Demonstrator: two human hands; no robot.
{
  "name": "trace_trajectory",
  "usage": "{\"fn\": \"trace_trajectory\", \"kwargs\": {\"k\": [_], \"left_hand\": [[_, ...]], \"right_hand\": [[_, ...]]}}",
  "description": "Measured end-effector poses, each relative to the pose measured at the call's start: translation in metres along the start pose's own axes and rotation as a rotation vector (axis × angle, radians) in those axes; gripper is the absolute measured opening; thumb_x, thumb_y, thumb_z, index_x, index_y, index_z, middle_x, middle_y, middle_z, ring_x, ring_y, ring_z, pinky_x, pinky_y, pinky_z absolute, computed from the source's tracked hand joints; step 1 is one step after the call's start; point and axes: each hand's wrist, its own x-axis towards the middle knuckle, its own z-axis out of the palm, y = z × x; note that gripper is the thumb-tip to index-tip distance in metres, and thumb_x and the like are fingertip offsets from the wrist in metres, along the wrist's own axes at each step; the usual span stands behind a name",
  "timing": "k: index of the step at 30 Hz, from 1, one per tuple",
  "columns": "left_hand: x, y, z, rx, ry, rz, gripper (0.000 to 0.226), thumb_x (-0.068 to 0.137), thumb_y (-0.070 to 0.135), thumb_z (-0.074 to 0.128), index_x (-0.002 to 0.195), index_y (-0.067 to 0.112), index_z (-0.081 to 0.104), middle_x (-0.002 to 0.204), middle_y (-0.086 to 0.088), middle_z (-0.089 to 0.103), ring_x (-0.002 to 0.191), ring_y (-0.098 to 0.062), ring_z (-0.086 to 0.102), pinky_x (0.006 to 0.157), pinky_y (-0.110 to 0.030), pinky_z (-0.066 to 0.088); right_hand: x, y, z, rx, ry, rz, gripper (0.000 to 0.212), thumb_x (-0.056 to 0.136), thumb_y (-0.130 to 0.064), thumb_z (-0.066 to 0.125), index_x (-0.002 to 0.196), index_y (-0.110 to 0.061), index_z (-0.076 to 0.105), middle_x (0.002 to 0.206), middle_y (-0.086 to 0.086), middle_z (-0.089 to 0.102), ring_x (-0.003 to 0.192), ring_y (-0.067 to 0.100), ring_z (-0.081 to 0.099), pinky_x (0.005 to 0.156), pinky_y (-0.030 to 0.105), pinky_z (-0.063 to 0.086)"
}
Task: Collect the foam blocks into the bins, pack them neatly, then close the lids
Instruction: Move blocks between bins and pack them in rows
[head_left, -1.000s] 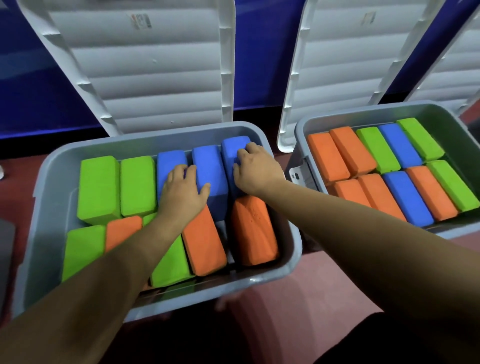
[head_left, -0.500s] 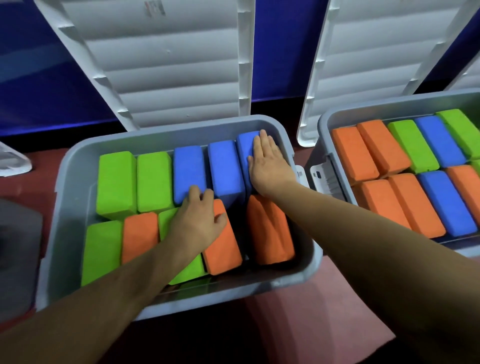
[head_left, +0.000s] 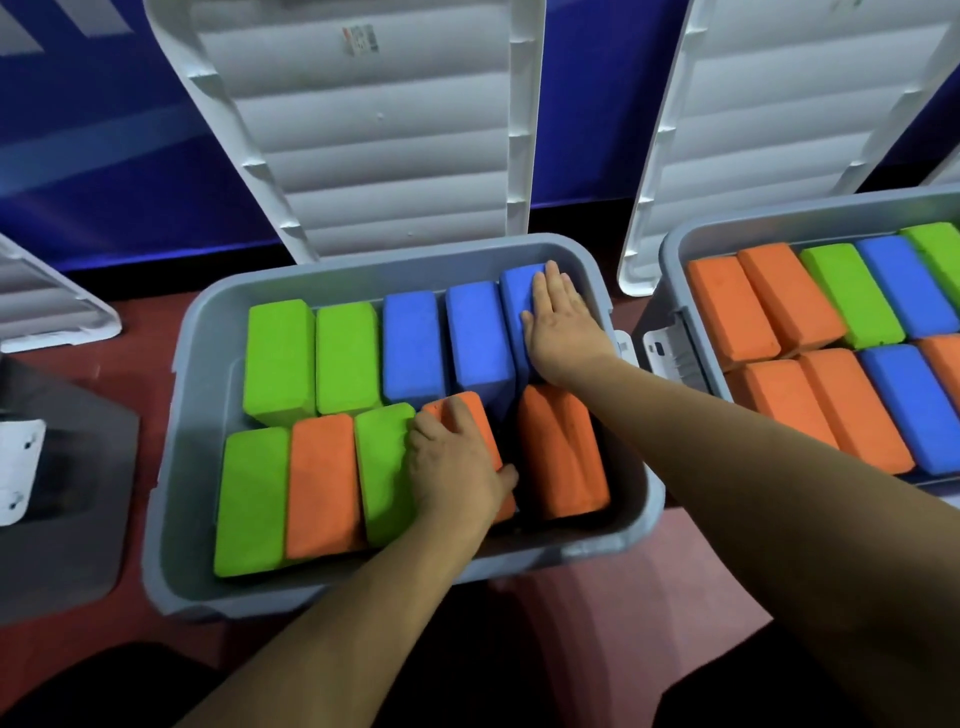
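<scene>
Left hand (head_left: 457, 467) gripped an orange block (head_left: 483, 426) in the near row of the grey bin (head_left: 171, 467), fingers curled over its far end. Right hand (head_left: 558, 317), fingers straight and together, lay flat on the blue block (head_left: 519, 291) at the bin's far right corner.
</scene>
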Motion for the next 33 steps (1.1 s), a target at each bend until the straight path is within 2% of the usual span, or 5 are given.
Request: {"fn": "trace_trajectory", "kwargs": {"k": [7,12,15,20,33], "left_hand": [[-0.005,-0.016,0.004,-0.345,0.04,0.065,0.081,0.063,0.043,0.084,0.125,0.008,0.044,0.117,-0.019,0.043,0.098,-0.038,0.053,0.087,-0.041,0.048],[0.042,-0.088,-0.026,-0.41,0.018,0.353,0.029,0.084,0.014,0.071,0.108,0.003,0.061,0.104,-0.016,0.06,0.095,-0.034,0.061,0.091,-0.043,0.048],[0.05,-0.11,-0.035,-0.201,0.121,0.365,0.067,0.075,0.037,0.07,0.133,0.006,0.054,0.132,-0.022,0.049,0.121,-0.042,0.049,0.104,-0.046,0.039],[0.044,-0.119,-0.017,0.027,-0.175,0.298,0.101,0.082,0.064,0.063,0.153,0.046,-0.006,0.162,-0.003,-0.027,0.151,-0.031,-0.017,0.117,-0.062,0.003],[0.046,-0.12,-0.022,-0.058,-0.233,0.32,0.096,0.089,0.058,0.06,0.154,0.044,-0.008,0.16,0.006,-0.031,0.149,-0.024,-0.026,0.112,-0.07,0.0]], "right_hand": [[-0.003,-0.002,-0.017,0.074,-0.08,0.014,0.062,0.109,-0.032,0.027,0.157,-0.001,0.004,0.166,0.014,-0.011,0.153,0.03,-0.004,0.123,0.036,-0.001],[-0.066,-0.051,-0.047,0.167,0.033,-0.028,0.033,0.098,-0.024,0.047,0.121,-0.001,0.046,0.131,0.023,0.042,0.118,0.042,0.046,0.089,0.042,0.038],[-0.105,-0.092,-0.037,0.306,-0.188,0.096,0.047,0.095,-0.037,0.052,0.126,-0.005,0.038,0.128,0.023,0.047,0.114,0.042,0.054,0.086,0.042,0.041],[-0.117,-0.115,0.017,0.244,-0.324,0.226,0.101,0.09,-0.054,0.06,0.156,-0.006,0.001,0.151,0.022,0.031,0.132,0.04,0.043,0.105,0.044,0.038],[-0.126,-0.108,0.045,0.154,-0.139,0.144,0.094,0.088,-0.045,0.061,0.157,-0.023,0.001,0.133,0.02,0.042,0.1,0.039,0.061,0.072,0.038,0.043]]}}
